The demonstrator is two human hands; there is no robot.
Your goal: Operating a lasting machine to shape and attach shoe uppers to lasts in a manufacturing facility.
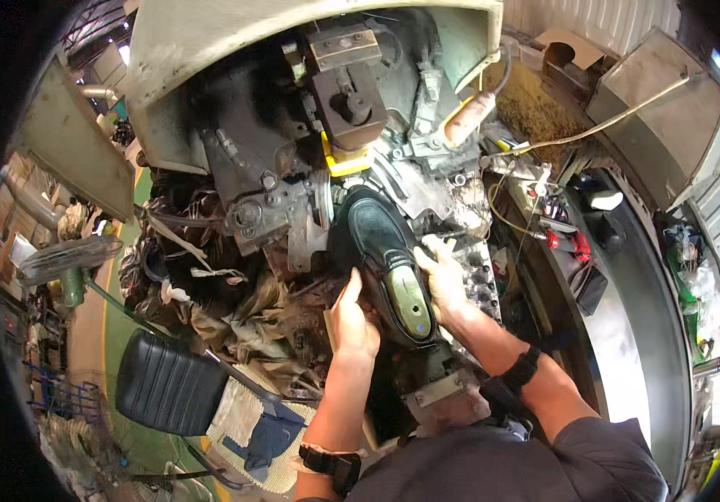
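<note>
A black leather loafer [368,224] stands toe-forward at the machine's working head, close to its metal jaws. A green shoe last [408,303] with a small hole shows in the loafer's opening. To the shoe's left, my left hand [351,322] is open, fingers stretched forward along its side. My right hand [443,280] is at the shoe's right side with fingers spread, the thumb side touching or very near the upper. Whether either palm presses on the shoe, I cannot tell. The shoe's underside is hidden.
Above the toe hangs a dark press block [347,100] with a yellow part [345,159]. A lamp-like cylinder [468,119] is at its right. Leather scraps [251,322] heap at left, beside a black chair [163,381]. A curved conveyor [627,335] runs along the right.
</note>
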